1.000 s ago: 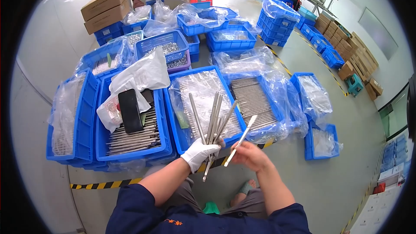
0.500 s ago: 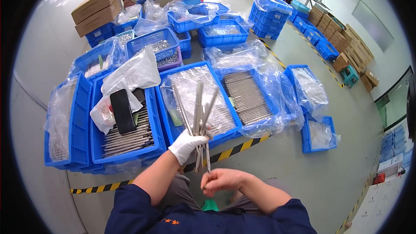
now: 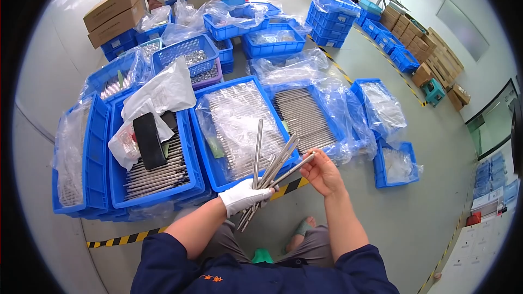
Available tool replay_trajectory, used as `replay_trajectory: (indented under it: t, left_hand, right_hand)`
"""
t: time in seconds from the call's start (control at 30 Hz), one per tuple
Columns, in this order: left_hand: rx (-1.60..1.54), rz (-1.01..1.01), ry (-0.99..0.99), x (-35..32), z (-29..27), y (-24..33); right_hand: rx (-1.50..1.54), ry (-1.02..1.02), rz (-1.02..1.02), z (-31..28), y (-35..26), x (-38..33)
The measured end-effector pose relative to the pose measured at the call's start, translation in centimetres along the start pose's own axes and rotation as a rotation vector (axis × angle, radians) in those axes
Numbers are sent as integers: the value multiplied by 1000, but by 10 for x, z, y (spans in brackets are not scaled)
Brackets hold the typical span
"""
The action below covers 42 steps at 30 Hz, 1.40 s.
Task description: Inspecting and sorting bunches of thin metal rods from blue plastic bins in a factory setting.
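Note:
My left hand (image 3: 243, 196), in a white glove, grips a fanned bundle of several long metal rods (image 3: 268, 166) by their lower ends, tips pointing up and away. My bare right hand (image 3: 322, 172) pinches the far end of one rod (image 3: 293, 168) that sticks out to the right of the bundle. Both hands hover over the near edge of a blue crate (image 3: 218, 169) lined with clear plastic and filled with metal rods. To its right, a second lined blue crate (image 3: 310, 117) holds darker rods.
A blue crate at left (image 3: 117, 182) holds rods, a white bag and a black phone (image 3: 149, 140). More blue crates, plastic bags and cardboard boxes (image 3: 113, 12) fill the floor behind. Yellow-black tape (image 3: 126, 237) runs along the floor. Small blue bins (image 3: 396, 166) stand at right. People work far back.
My right hand rose from under the bundle's lower ends and now pinches the tip of one rod to the right. The bundle tilted slightly rightward.

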<state>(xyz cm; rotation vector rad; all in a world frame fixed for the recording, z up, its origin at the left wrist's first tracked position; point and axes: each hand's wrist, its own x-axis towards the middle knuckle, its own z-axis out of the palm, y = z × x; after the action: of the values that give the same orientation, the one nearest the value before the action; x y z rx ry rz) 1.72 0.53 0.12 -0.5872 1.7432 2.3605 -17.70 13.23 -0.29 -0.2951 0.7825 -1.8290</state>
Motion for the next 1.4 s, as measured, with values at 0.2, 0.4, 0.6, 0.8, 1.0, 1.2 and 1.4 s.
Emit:
replay_trajectory:
  t: [0.2,0.4,0.6,0.8,1.0,1.2,1.4]
  left_hand:
    - [23,2,-8,1,-4,-2]
    - [75,-25,26,0,-2,0]
    - [17,-2,60,5,-2,-5]
    - [-68,-10,116,3,-2,0]
    - [-75,-27,127,5,0,-12]
    - [-225,122,202,7,-9,-14]
    - [-392,237,173,8,-9,6]
  right_hand:
    - [-52,-100,-28,2,-9,-4]
    - [-297,-17,-41,5,-6,-5]
    - [-513,-6,83,26,42,-9]
    - [-507,67,-24,19,39,-4]
    - [-456,27,85,29,53,-14]
    - [-359,80,-117,7,38,1]
    - [-104,-159,470,24,40,-12]
